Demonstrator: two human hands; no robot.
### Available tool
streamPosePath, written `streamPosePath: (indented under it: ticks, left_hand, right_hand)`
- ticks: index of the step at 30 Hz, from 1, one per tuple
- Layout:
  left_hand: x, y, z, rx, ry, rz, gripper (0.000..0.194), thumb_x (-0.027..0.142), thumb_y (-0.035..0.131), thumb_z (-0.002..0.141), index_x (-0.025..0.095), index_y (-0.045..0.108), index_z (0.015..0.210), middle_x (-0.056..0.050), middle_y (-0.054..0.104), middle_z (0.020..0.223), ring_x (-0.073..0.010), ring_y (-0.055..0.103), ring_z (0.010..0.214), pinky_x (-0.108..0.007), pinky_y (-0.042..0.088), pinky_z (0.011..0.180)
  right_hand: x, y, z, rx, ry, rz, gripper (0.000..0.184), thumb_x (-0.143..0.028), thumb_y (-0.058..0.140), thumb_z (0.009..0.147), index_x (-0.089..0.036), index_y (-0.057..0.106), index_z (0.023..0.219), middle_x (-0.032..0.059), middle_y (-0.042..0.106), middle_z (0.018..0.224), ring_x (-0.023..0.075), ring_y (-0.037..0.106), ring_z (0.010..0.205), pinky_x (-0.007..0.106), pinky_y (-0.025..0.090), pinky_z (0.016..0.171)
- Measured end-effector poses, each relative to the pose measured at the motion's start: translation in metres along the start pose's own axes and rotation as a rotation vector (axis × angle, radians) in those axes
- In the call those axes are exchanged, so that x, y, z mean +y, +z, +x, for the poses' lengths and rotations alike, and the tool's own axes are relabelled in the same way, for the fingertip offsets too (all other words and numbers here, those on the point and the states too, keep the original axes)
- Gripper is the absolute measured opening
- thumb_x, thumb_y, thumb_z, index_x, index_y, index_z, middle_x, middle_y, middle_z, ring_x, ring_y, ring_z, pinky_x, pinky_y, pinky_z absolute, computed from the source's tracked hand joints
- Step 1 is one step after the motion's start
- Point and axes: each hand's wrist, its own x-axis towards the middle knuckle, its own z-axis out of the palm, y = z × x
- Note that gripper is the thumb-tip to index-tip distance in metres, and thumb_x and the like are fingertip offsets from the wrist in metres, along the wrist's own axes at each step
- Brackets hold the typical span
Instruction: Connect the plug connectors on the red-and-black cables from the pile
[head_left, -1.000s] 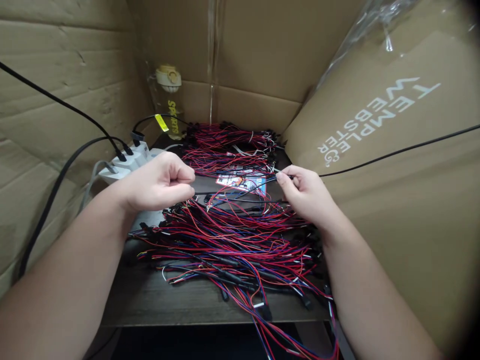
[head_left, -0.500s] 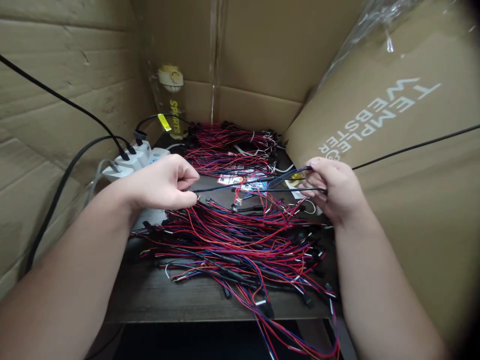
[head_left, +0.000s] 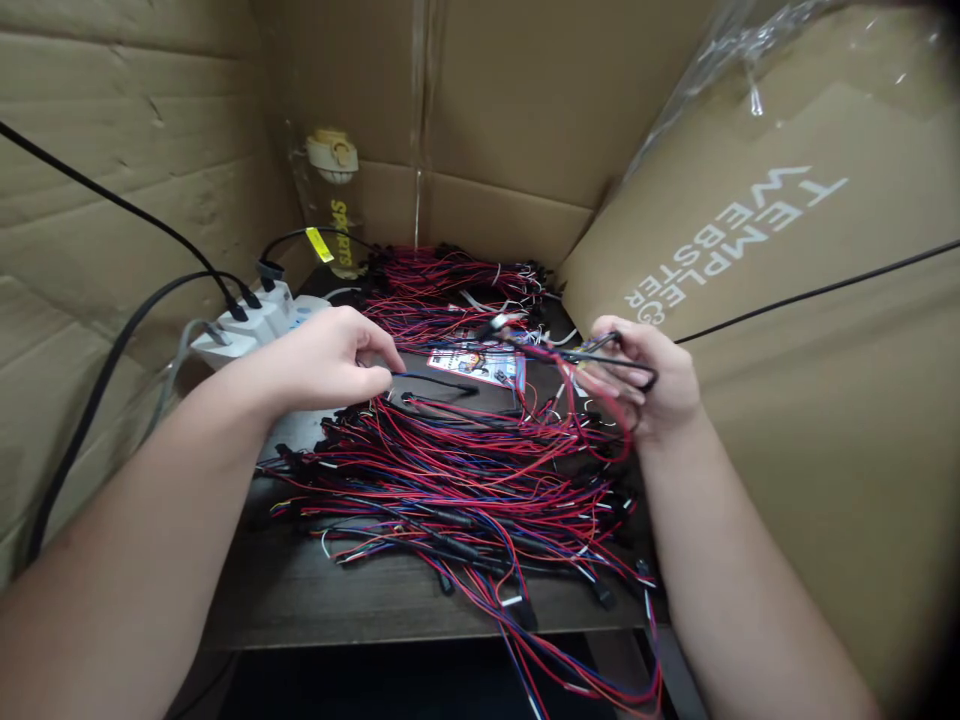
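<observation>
My right hand (head_left: 656,375) is closed on a wire harness (head_left: 611,405) with black, red and blue leads. A loop of red wire hangs below its fingers, and a blurred end with a white tip points left from it. On the left, my left hand (head_left: 337,360) has thumb and forefinger close together at the end of a thin dark-blue wire (head_left: 435,380), which runs right to a black tip. Under both hands spreads a large pile of red, blue and black wire harnesses (head_left: 465,480) on the dark table (head_left: 337,600).
Behind lies another wire bundle (head_left: 450,285), with a printed card (head_left: 476,365) in front. A white power strip (head_left: 251,325) with plugged cords stands left, near a clear bottle (head_left: 335,200). Cardboard walls (head_left: 510,100) enclose the table. A black cord (head_left: 825,285) crosses at right.
The dark wires stretched between my hands are no longer taut. The harness end has swung up beside my right hand, with red leads now showing. The left forefinger has extended slightly.
</observation>
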Motion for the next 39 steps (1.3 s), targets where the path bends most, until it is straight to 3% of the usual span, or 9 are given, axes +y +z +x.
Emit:
streamPosePath:
  ticks: [3,8,14,17,20,24,28,34,39]
  left_hand:
    - [0.001,-0.002,0.0,0.134,-0.095,0.008,0.031,0.024,0.058,0.063,0.017,0.083,0.081,0.003,0.053,0.048,-0.0124,0.044,0.047,-0.027,0.03,0.049]
    - [0.0,-0.004,-0.002,0.303,-0.086,-0.141,0.016,0.024,0.061,0.064,0.019,0.073,0.055,0.001,0.053,0.044,-0.013,0.048,0.048,-0.027,0.032,0.05]
    - [-0.002,-0.005,-0.001,0.56,0.319,-0.934,0.011,0.012,0.061,0.05,0.018,0.071,0.05,-0.001,0.052,0.04,-0.0105,0.043,0.042,-0.027,0.029,0.048]
    - [-0.004,-0.012,-0.004,0.546,0.621,-1.287,0.007,0.014,0.059,0.049,0.018,0.057,0.045,0.005,0.029,0.034,-0.0067,0.026,0.037,-0.026,0.029,0.045]
    - [-0.01,-0.019,-0.01,0.513,0.722,-1.503,0.027,0.012,0.061,0.056,0.02,0.036,0.05,0.009,0.012,0.04,-0.007,0.019,0.039,-0.024,0.03,0.044]
    - [-0.011,-0.02,-0.014,0.48,0.748,-1.648,0.036,0.008,0.052,0.054,0.023,0.02,0.059,0.009,0.004,0.048,-0.0087,0.018,0.043,-0.022,0.029,0.043]
    - [-0.002,-0.017,-0.012,0.446,0.733,-1.673,0.041,0.01,0.054,0.047,0.023,0.017,0.056,0.01,0.006,0.046,-0.0068,0.015,0.045,-0.021,0.031,0.044]
    - [0.0,-0.015,-0.009,0.45,0.724,-1.646,0.037,0.013,0.052,0.049,0.022,0.016,0.055,0.009,0.007,0.043,-0.0065,0.012,0.043,-0.02,0.032,0.043]
    - [-0.005,-0.013,-0.008,0.426,0.661,-1.595,0.043,0.014,0.057,0.061,0.023,0.015,0.059,0.008,0.003,0.048,-0.0086,0.014,0.044,-0.023,0.03,0.045]
  right_hand:
    - [-0.002,-0.004,-0.001,0.021,-0.024,-0.087,0.029,-0.042,0.065,0.085,-0.023,0.05,0.069,-0.013,0.016,0.041,0.0053,0.01,0.034,0.025,0.02,0.04]
    - [0.004,-0.01,-0.001,-0.022,0.068,-0.624,0.024,-0.029,0.066,0.083,-0.019,0.056,0.063,-0.0065,0.038,0.049,0.0066,0.031,0.043,0.026,0.02,0.045]
    - [0.013,-0.015,0.006,-0.033,0.03,-0.801,0.026,-0.024,0.06,0.079,-0.018,0.052,0.056,-0.0044,0.039,0.051,0.0074,0.032,0.047,0.025,0.019,0.047]
    - [0.011,-0.019,0.005,-0.043,0.027,-0.659,0.021,-0.024,0.059,0.073,-0.019,0.051,0.054,-0.0038,0.04,0.049,0.0083,0.033,0.045,0.025,0.023,0.047]
    - [0.009,-0.022,0.004,-0.045,-0.05,-0.55,0.027,-0.033,0.053,0.07,-0.024,0.038,0.049,-0.0045,0.032,0.042,0.0099,0.03,0.042,0.029,0.034,0.049]
    - [0.012,-0.027,0.007,0.086,-0.172,-0.544,0.029,-0.034,0.052,0.071,-0.024,0.037,0.048,-0.0039,0.033,0.042,0.0099,0.031,0.041,0.028,0.032,0.048]
    - [0.022,-0.029,0.014,0.087,-0.089,-0.723,0.024,-0.026,0.06,0.075,-0.019,0.054,0.052,-0.001,0.05,0.048,0.0103,0.042,0.045,0.024,0.027,0.046]
    - [0.028,-0.021,0.017,0.093,-0.026,-0.903,0.028,-0.027,0.06,0.082,-0.019,0.052,0.056,-0.0028,0.046,0.05,0.0093,0.038,0.048,0.024,0.025,0.046]
    - [0.025,-0.009,0.01,0.016,-0.166,-1.068,0.02,-0.037,0.069,0.089,-0.018,0.071,0.095,0.0093,0.071,0.096,0.0222,0.065,0.087,0.035,0.053,0.075]
